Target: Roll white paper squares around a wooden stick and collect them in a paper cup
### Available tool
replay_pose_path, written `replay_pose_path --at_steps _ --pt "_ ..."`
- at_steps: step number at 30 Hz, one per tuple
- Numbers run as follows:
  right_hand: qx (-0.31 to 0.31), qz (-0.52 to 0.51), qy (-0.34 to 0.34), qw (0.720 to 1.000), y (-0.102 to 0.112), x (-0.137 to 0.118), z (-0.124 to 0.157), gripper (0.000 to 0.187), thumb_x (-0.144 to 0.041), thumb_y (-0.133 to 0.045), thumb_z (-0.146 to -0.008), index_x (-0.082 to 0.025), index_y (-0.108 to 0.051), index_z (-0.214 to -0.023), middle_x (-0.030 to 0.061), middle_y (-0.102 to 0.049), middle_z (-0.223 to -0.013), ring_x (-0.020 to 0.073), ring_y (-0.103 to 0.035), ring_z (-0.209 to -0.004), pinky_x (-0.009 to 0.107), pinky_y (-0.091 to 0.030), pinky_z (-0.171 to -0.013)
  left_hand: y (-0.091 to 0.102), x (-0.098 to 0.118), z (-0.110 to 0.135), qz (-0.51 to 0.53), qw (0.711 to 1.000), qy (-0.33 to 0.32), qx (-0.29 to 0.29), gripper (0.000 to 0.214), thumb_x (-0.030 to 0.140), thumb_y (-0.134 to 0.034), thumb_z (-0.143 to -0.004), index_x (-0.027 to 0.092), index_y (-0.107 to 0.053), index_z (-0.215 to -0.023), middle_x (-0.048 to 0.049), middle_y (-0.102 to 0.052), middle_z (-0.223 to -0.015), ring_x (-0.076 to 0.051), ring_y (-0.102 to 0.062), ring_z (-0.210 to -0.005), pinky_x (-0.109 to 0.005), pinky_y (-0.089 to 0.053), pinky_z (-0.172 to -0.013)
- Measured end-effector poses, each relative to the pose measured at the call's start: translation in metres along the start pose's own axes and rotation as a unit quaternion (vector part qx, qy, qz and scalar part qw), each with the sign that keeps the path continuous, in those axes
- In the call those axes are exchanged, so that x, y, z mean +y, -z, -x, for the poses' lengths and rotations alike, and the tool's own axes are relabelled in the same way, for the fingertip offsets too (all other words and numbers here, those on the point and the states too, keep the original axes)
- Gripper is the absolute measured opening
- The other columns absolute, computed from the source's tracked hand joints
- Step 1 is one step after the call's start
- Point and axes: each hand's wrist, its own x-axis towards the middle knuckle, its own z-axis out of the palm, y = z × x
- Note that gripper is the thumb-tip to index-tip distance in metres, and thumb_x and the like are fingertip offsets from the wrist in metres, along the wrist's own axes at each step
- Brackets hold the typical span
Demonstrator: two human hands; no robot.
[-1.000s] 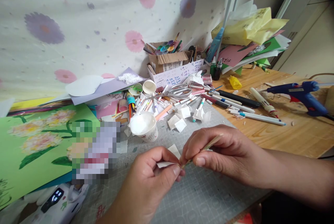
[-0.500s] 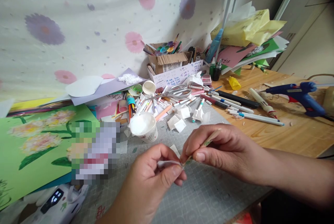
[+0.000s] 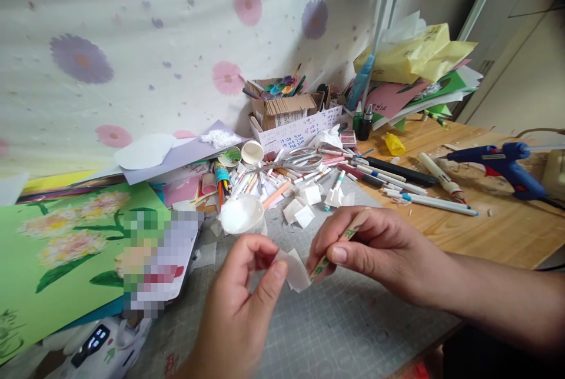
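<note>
My left hand [image 3: 241, 302] pinches a small white paper square [image 3: 295, 269] between thumb and forefinger, held up above the grey cutting mat [image 3: 335, 332]. My right hand [image 3: 375, 246] grips a thin wooden stick [image 3: 339, 242] with green marks, its lower tip touching the paper's right edge. Both hands hover low over the mat near its front. A white paper cup [image 3: 242, 216] lies on its side just beyond my left hand, and several loose white paper squares [image 3: 304, 205] lie past the fingers.
A heap of pens and markers [image 3: 282, 176] with scissors [image 3: 304, 158] lies behind. A cardboard box [image 3: 282, 105] stands at the wall. A blue glue gun [image 3: 503, 161] rests on the wooden table at right. Green flower artwork [image 3: 57, 249] lies left; stacked coloured paper [image 3: 415, 67] is back right.
The paper piece, earlier curled flat against the stick's tip, now hangs open from my left fingers, which have lifted and spread a little. The view has shifted slightly.
</note>
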Motion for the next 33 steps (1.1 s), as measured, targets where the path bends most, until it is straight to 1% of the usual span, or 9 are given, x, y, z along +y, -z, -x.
replay_pose_path --at_steps 3,6,9,13,15,18,22,27,33 --pt "0.008 -0.021 -0.006 1.000 -0.001 -0.001 -0.001 0.012 -0.022 -0.059 -0.092 -0.011 -0.061 -0.087 0.0062 -0.067 -0.081 0.0122 -0.064 -0.075 0.027 -0.053 -0.071 0.001 0.002 0.005 -0.102 0.987 -0.107 0.056 0.014 0.020 -0.059 -0.083 0.024 -0.052 -0.072 0.0055 -0.049 -0.064 -0.014 -0.049 -0.058 -0.025 -0.040 -0.057" --pt "0.011 -0.023 -0.008 1.000 -0.004 -0.001 -0.002 0.013 -0.024 -0.060 -0.091 -0.012 -0.062 -0.088 0.0049 -0.067 -0.080 0.0117 -0.064 -0.075 0.026 -0.052 -0.071 -0.002 0.002 0.004 -0.130 0.981 -0.146 -0.010 0.009 0.024 -0.065 -0.079 0.024 -0.057 -0.074 0.0041 -0.053 -0.065 -0.015 -0.052 -0.059 -0.027 -0.042 -0.057" --pt "0.012 -0.017 -0.003 1.000 -0.008 0.000 -0.003 0.012 -0.023 -0.061 -0.091 -0.012 -0.063 -0.088 0.0045 -0.067 -0.080 0.0106 -0.063 -0.075 0.024 -0.051 -0.070 -0.005 0.000 0.002 -0.127 0.982 -0.136 -0.044 0.013 0.027 -0.069 -0.076 0.025 -0.059 -0.084 0.0023 -0.061 -0.073 -0.018 -0.059 -0.067 -0.028 -0.045 -0.061" --pt "0.028 -0.006 -0.006 1.000 -0.009 0.002 -0.005 0.014 -0.025 -0.060 -0.091 -0.012 -0.063 -0.088 0.0047 -0.067 -0.080 0.0100 -0.062 -0.074 0.023 -0.052 -0.070 -0.002 -0.002 0.007 -0.105 0.975 -0.173 0.091 0.023 0.018 -0.065 -0.075 0.028 -0.054 -0.092 0.0008 -0.057 -0.088 -0.021 -0.057 -0.082 -0.031 -0.047 -0.071" --pt "0.045 -0.003 -0.008 0.999 -0.009 0.002 -0.006 0.015 -0.027 -0.060 -0.092 -0.012 -0.064 -0.087 0.0047 -0.067 -0.080 0.0104 -0.062 -0.073 0.023 -0.052 -0.069 0.002 -0.001 0.009 -0.110 0.963 -0.208 0.130 0.020 0.013 -0.062 -0.076 0.028 -0.053 -0.086 0.0015 -0.052 -0.083 -0.020 -0.054 -0.079 -0.031 -0.045 -0.070" --pt "0.051 -0.009 -0.005 0.999 -0.010 0.001 -0.007 0.016 -0.028 -0.060 -0.092 -0.013 -0.064 -0.088 0.0049 -0.067 -0.080 0.0106 -0.063 -0.072 0.023 -0.052 -0.068 0.003 0.002 0.008 -0.155 0.957 -0.239 0.057 0.018 0.012 -0.064 -0.076 0.027 -0.055 -0.079 0.0027 -0.052 -0.072 -0.018 -0.054 -0.068 -0.030 -0.044 -0.063" --pt "0.042 -0.009 0.007 0.999 -0.015 0.000 -0.007 0.016 -0.029 -0.060 -0.092 -0.014 -0.063 -0.086 0.0044 -0.067 -0.080 0.0109 -0.062 -0.072 0.024 -0.052 -0.069 -0.001 0.000 0.001 -0.174 0.963 -0.204 0.000 0.011 0.020 -0.068 -0.076 0.023 -0.058 -0.080 0.0000 -0.061 -0.073 -0.020 -0.060 -0.069 -0.030 -0.047 -0.062" --pt "0.050 -0.007 0.003 0.999 -0.018 0.002 -0.008 0.019 -0.031 -0.061 -0.091 -0.014 -0.063 -0.085 0.0037 -0.066 -0.076 0.0110 -0.060 -0.069 0.025 -0.051 -0.067 -0.002 0.001 -0.002 -0.147 0.975 -0.168 -0.006 0.012 0.015 -0.055 -0.084 0.022 -0.059 -0.075 0.0003 -0.062 -0.070 -0.018 -0.061 -0.066 -0.027 -0.048 -0.062" --pt "0.052 -0.008 -0.006 0.999 -0.017 0.003 -0.009 0.021 -0.032 -0.061 -0.091 -0.012 -0.063 -0.085 0.0049 -0.067 -0.077 0.0109 -0.062 -0.070 0.024 -0.050 -0.067 0.001 0.005 -0.003 -0.121 0.984 -0.130 0.009 0.014 0.015 -0.056 -0.082 0.021 -0.060 -0.070 0.0013 -0.062 -0.066 -0.016 -0.059 -0.062 -0.025 -0.045 -0.060"
